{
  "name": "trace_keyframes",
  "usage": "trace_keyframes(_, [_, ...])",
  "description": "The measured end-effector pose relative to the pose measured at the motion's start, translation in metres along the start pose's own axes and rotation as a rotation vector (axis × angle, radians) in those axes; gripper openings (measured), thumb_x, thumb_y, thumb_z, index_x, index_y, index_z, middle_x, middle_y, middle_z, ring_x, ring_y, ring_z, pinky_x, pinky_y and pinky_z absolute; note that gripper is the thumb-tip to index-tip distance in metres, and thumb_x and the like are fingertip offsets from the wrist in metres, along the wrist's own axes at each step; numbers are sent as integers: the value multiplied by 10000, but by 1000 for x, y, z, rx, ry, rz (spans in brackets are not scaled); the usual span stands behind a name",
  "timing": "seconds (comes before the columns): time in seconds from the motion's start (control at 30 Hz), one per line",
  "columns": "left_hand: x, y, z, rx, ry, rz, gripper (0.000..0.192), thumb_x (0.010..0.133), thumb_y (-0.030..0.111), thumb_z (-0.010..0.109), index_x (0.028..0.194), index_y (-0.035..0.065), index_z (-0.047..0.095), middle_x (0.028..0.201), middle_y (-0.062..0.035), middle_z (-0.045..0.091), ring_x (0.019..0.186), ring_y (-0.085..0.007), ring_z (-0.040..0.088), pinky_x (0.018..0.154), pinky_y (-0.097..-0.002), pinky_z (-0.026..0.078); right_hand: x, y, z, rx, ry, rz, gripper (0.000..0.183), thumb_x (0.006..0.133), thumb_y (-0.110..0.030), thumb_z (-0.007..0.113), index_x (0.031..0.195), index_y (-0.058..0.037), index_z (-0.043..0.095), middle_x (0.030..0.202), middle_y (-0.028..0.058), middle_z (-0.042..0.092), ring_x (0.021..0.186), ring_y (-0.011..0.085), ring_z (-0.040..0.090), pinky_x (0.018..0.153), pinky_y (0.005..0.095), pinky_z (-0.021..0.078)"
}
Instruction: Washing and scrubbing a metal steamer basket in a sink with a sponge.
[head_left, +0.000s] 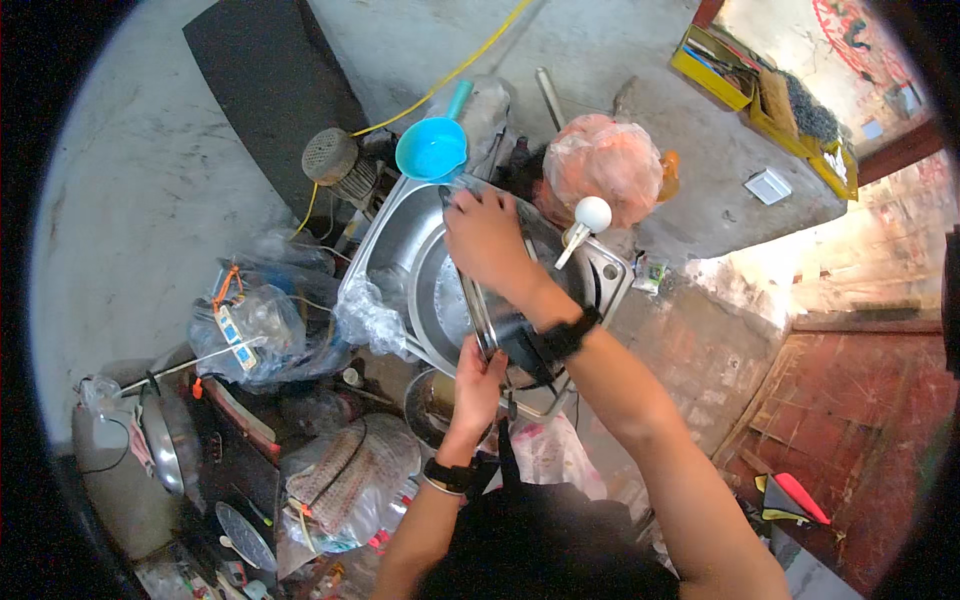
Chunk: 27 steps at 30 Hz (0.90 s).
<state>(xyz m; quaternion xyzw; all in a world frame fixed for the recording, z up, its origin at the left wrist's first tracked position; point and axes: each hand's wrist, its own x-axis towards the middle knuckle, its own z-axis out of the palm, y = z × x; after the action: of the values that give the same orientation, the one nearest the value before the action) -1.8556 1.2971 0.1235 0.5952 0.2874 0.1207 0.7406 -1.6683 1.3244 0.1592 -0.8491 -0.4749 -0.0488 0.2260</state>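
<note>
Both hands are over a stainless steel sink. My left hand grips the near end of a shiny metal-rimmed piece of cookware, tilted on its edge; whether it is a lid or a pan I cannot tell. My right hand lies with bent fingers against its far part, the fingertips blurred; anything under the palm is hidden. Beneath sits a round metal basin with sudsy water. My right forearm hides part of the sink's right side.
A blue dipper rests at the sink's far edge beside an electric motor. Farther right are a pink plastic bag and a white round-headed object. Crumpled plastic covers the left rim. A power strip lies on bags at left.
</note>
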Motion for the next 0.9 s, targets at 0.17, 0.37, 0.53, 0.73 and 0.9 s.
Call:
trace_keyframes(0.17, [-3, -3, -9, -146, 20, 108, 193, 895, -18, 497, 1078, 35, 467, 857, 38, 454, 751, -51, 393, 671, -206, 367, -100, -49, -32, 134, 8, -19, 423, 659, -176, 620, 1055, -29, 607, 1185, 123, 480, 1135, 346, 424, 991, 525, 288])
trace_keyframes(0.37, [0, -2, -4, 22, 26, 1, 214, 910, -3, 481, 1122, 15, 461, 904, 30, 486, 792, -64, 419, 717, -203, 376, 1, -12, -7, -16, -62, 39, 237, 759, -178, 565, 938, -55, 658, 1055, 106, 550, 1022, 324, 487, 858, 496, 359])
trace_keyframes(0.53, [-1, -5, -6, -22, 2, 55, 183, 917, 15, 492, 1099, 21, 474, 879, 38, 488, 778, -52, 419, 702, -197, 381, -1, -17, -2, 21, -70, 76, 216, 778, -187, 566, 922, -55, 659, 1073, 114, 543, 1028, 327, 485, 892, 493, 352])
trace_keyframes(0.73, [-5, 0, -11, -6, -13, 184, 168, 923, -6, 475, 1087, 27, 458, 930, 13, 488, 806, -68, 422, 724, -196, 378, -93, -53, -40, 88, 3, 15, 359, 689, -128, 612, 1043, -65, 613, 1178, 89, 482, 1118, 312, 435, 961, 492, 328])
trace_keyframes(0.9, [-3, -1, -3, 39, 23, 14, 199, 919, -19, 470, 1113, 29, 473, 948, 25, 491, 828, -66, 427, 746, -195, 379, 20, -16, 5, 28, -200, 199, 256, 771, -181, 532, 946, -56, 671, 1131, 125, 558, 1111, 343, 478, 931, 564, 335])
